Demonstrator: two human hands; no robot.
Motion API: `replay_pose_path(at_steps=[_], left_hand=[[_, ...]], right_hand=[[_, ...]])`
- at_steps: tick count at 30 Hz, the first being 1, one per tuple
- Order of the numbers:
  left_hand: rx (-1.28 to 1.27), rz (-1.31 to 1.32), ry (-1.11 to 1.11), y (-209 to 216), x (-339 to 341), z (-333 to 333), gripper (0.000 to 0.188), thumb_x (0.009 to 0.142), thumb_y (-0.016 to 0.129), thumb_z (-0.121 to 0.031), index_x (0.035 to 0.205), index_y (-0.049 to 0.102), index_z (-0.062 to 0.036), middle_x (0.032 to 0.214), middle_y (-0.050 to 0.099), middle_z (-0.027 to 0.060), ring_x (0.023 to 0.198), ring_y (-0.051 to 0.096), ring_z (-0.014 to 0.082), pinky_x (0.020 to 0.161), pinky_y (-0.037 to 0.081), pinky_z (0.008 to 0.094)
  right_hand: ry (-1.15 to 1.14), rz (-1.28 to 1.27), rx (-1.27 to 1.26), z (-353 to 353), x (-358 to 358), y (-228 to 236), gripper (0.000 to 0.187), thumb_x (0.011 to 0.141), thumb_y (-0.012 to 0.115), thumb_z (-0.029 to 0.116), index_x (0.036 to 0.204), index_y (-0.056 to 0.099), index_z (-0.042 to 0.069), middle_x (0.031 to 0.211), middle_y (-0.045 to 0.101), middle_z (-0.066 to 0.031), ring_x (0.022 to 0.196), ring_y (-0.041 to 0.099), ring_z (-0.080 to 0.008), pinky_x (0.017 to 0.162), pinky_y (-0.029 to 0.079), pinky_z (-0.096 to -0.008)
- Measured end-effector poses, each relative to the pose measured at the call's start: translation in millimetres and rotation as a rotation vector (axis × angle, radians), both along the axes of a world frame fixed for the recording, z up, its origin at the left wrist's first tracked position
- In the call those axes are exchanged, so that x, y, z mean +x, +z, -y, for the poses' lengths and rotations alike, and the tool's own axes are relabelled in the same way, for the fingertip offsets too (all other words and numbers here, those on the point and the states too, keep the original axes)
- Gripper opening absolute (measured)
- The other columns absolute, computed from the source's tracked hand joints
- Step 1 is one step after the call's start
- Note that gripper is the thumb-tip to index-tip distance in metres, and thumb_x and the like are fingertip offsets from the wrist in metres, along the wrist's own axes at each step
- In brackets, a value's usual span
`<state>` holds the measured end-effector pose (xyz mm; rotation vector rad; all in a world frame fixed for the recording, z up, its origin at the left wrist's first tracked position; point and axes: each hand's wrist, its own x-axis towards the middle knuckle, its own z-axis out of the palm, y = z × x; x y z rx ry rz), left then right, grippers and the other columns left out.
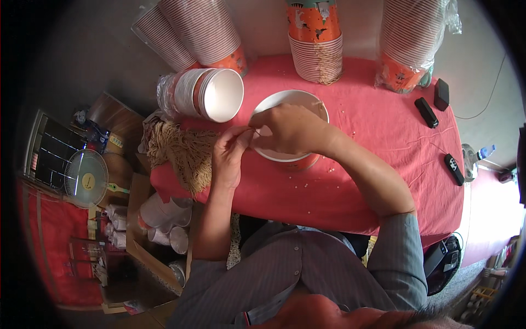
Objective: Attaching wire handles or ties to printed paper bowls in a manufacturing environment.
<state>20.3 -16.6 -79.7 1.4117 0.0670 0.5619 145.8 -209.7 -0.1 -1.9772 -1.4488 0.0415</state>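
A white paper bucket (298, 98) with an orange printed outside stands on the red-covered table before me. My left hand (229, 156) is closed in a pinch at the bucket's left rim, holding a thin cord (256, 130) that runs toward the other hand. Over the bucket's mouth, my right hand (293, 129) has its fingers curled in, closed at the cord's other side; its fingertips are mostly hidden. At the far right of the rim, a beige cord end (319, 104) shows. A thick bundle of beige cords (189, 153) lies left of my left hand.
Nested paper buckets (223, 96) lie sideways at the left. Tall bucket stacks (315, 57) line the table's back, one with cords hanging down its side. Small black devices (426, 112) lie at the right. Below left sits an open cardboard box (156, 260) beside a fan (86, 178).
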Motion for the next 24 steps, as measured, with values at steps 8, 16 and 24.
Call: replay_pose_path(at_steps=[8, 16, 24], left_hand=[[0.017, -0.031, -0.012, -4, -4, 1, 0.017, 0.103, 0.075, -0.006, 0.119, 0.079, -0.0003, 0.114, 0.077, 0.0048, 0.107, 0.069, 0.0119, 0.1, 0.053, 0.0282], [-0.121, -0.044, -0.055, 3, -3, 13, 0.015, 0.104, 0.071, -0.008, 0.117, 0.077, -0.0044, 0.113, 0.076, 0.0033, 0.101, 0.07, 0.0118, 0.079, 0.059, 0.0295], [-0.2, -0.085, -0.168, 10, 0, 8, 0.009, 0.101, 0.069, -0.012, 0.105, 0.072, -0.0046, 0.096, 0.072, 0.0052, 0.079, 0.066, 0.0142, 0.07, 0.054, 0.0299]], right_hand=[[-0.028, -0.05, 0.137, 1, 15, 1, 0.022, 0.098, 0.07, 0.023, 0.1, 0.081, 0.004, 0.086, 0.077, -0.0173, 0.079, 0.074, -0.0352, 0.075, 0.058, -0.046], [0.058, -0.366, 0.274, -2, 2, 8, 0.018, 0.099, 0.071, 0.014, 0.1, 0.08, -0.001, 0.08, 0.076, -0.0104, 0.076, 0.071, -0.016, 0.075, 0.057, -0.0349], [0.146, -0.515, 0.257, -7, -2, 5, 0.017, 0.102, 0.07, 0.011, 0.1, 0.08, -0.003, 0.082, 0.076, -0.0043, 0.077, 0.069, -0.0094, 0.075, 0.057, -0.0289]])
